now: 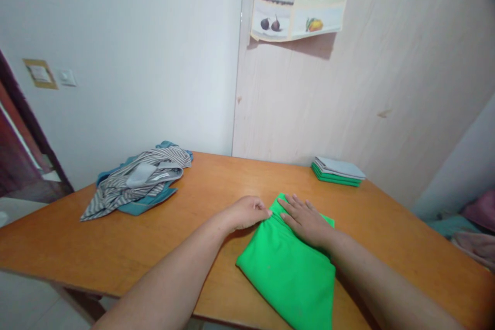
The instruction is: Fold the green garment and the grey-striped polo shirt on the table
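A bright green cloth garment [288, 273], partly folded, lies at the front of the wooden table [216, 180], its lower corner reaching the bottom of the view. My left hand [249, 213] pinches the garment's left edge near its far end, and small creases run from the pinch. Flat on the far right part of the cloth rests my right hand [305, 220], fingers spread. The kind of garment cannot be made out from this side.
Toward the table's left end lies a loose heap of a striped garment [143, 178] and blue cloth [149, 203]. A folded stack of grey cloth [340, 167] over green cloth [335, 179] sits at the back right, near the wall.
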### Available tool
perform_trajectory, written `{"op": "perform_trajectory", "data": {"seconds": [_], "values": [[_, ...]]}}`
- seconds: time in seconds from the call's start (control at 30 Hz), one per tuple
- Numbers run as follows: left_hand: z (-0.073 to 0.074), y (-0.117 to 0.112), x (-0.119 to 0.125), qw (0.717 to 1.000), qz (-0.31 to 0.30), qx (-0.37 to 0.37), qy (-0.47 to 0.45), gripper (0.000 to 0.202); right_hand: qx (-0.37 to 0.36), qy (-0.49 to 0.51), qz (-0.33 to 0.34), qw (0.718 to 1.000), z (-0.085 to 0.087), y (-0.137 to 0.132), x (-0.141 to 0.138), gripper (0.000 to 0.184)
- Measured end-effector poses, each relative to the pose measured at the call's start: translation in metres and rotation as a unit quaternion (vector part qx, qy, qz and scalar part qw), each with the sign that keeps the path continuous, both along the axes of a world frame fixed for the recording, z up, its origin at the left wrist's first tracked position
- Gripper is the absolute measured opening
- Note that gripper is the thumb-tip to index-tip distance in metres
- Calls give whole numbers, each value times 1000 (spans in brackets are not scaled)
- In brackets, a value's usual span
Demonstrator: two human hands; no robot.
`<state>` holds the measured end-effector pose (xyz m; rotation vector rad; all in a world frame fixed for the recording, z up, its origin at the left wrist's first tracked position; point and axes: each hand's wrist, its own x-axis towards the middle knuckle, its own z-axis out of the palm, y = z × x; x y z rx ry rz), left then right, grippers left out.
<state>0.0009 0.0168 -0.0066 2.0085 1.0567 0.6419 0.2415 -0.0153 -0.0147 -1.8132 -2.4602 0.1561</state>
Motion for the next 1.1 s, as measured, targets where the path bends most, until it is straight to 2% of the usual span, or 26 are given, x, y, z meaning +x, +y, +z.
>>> {"op": "perform_trajectory", "data": {"seconds": [0.1, 0.17, 0.33, 0.47, 0.67, 0.8, 0.97, 1.1], "values": [[-6, 3, -3, 999, -2, 50, -1, 32, 6, 0, 28, 1000, 1, 19, 0, 71], [-8, 4, -7, 998, -3, 58, -6, 31, 12, -1, 48, 999, 0, 28, 1, 69], [-9, 5, -12, 999, 10, 24, -20, 23, 15, 6, 81, 997, 1, 40, 4, 65], [-10, 3, -12, 1000, 12, 10, -26, 22, 12, 23, 68, 997, 6, 36, 5, 65], [-10, 3, -11, 999, 1, 26, -32, 19, 90, 110, 38, 989, 25, 1, -11, 57], [-5, 0, -10, 999, 6, 32, -14, 18, 79, 143, 65, 984, 36, -37, -38, 44], [-1, -4, -12, 999, 9, 23, -21, 16, 66, 91, 92, 989, 24, -64, -64, 48], [-3, -5, -13, 999, 2, -44, -26, 18, 31, 57, 102, 993, 9, -66, -67, 58]]}}
